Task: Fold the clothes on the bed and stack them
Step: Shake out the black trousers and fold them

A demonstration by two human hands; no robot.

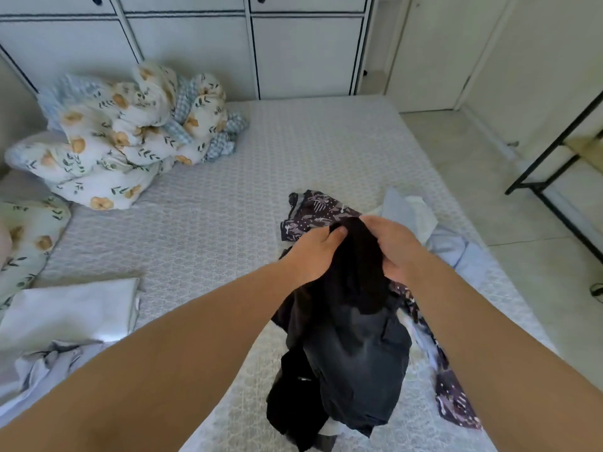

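Right now a black garment [349, 337] hangs in the air over the near part of the bed [228, 216], held up by both hands. The left hand [313, 252] grips the top of it from the left side, with the fingers curled into the cloth and the thumb pressed on it. The right hand [394, 249] grips the same top part from the right side, fingers wrapped round the bunched cloth. The two hands are very close together, almost touching. The rest of the black cloth droops down in loose folds toward the near edge of the bed. Under and behind it lies a dark purple patterned cloth [313, 213], spread out flat, and part of it trails down on the right side too. Just beside that, on the right, sits a crumpled light blue shirt [453, 246]. On the left near side of the bed there is a folded white cloth [71, 308], and next to it a rumpled pale cloth [49, 363]. Far back on the left is a big heap of flowery bedding [130, 125], with a flowery pillow [26, 236] at the left edge. Behind the bed stand white cupboards [195, 44]. A black metal rack [561, 164] stands on the floor to the right.
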